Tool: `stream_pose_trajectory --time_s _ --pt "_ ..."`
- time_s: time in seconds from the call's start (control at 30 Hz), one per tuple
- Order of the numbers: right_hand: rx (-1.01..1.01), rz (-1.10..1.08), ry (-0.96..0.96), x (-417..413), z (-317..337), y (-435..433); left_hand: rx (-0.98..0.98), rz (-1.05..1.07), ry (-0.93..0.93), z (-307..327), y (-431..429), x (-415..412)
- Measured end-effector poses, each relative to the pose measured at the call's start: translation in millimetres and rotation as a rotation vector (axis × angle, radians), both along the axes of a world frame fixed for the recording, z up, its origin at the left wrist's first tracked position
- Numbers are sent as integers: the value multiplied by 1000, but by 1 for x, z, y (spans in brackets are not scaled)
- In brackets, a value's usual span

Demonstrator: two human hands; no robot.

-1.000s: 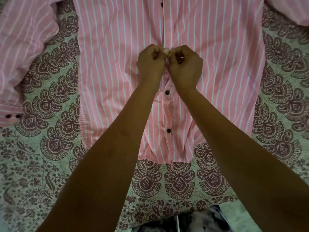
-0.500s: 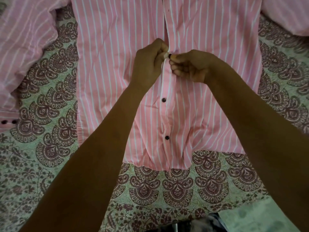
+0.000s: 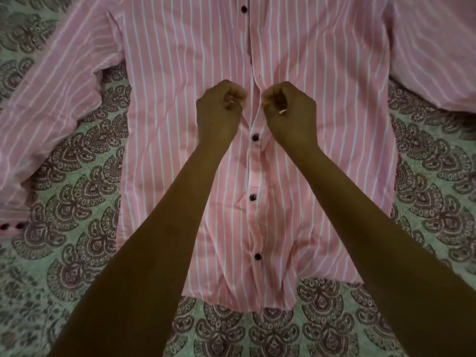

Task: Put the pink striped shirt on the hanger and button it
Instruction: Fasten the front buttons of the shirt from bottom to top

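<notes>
The pink striped shirt (image 3: 322, 104) lies flat, front up, on a patterned bedspread (image 3: 77, 191). Dark buttons (image 3: 255, 137) run down its closed placket, three below my hands and one (image 3: 244, 8) near the top edge. My left hand (image 3: 220, 112) is curled just left of the placket, its fingers closed against the cloth. My right hand (image 3: 292, 114) is curled just right of it and pinches the placket edge, which lifts a little above the fastened button. A strip of placket shows between the hands. No hanger is in view.
The shirt's left sleeve (image 3: 51, 104) spreads out to the left, its cuff (image 3: 11, 226) with two dark buttons at the frame edge. The right sleeve (image 3: 435, 52) lies at the upper right. The green bedspread with maroon motifs surrounds the shirt.
My hands were pressed together at the placket; they have now drawn apart to either side of it. A fastened button now shows just below them.
</notes>
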State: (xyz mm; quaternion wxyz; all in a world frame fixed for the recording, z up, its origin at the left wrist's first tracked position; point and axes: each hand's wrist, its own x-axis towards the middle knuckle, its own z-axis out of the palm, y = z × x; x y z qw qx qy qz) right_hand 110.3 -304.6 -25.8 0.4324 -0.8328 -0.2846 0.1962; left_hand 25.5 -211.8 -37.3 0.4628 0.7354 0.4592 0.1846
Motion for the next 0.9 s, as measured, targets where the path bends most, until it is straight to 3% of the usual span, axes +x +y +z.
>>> stream_pose_trajectory --time_s 0.2,0.5,0.7,0.9 --pt "-214 92 -15 21 -11 35 -19 -57 -55 3 23 30" --pt "-329 10 46 48 -19 34 138 -195 288 -15 31 50" --pt "-310 -22 38 50 -20 27 314 -182 415 -12 24 55" --pt "-218 -50 40 50 -19 32 257 -159 453 -12 37 64"
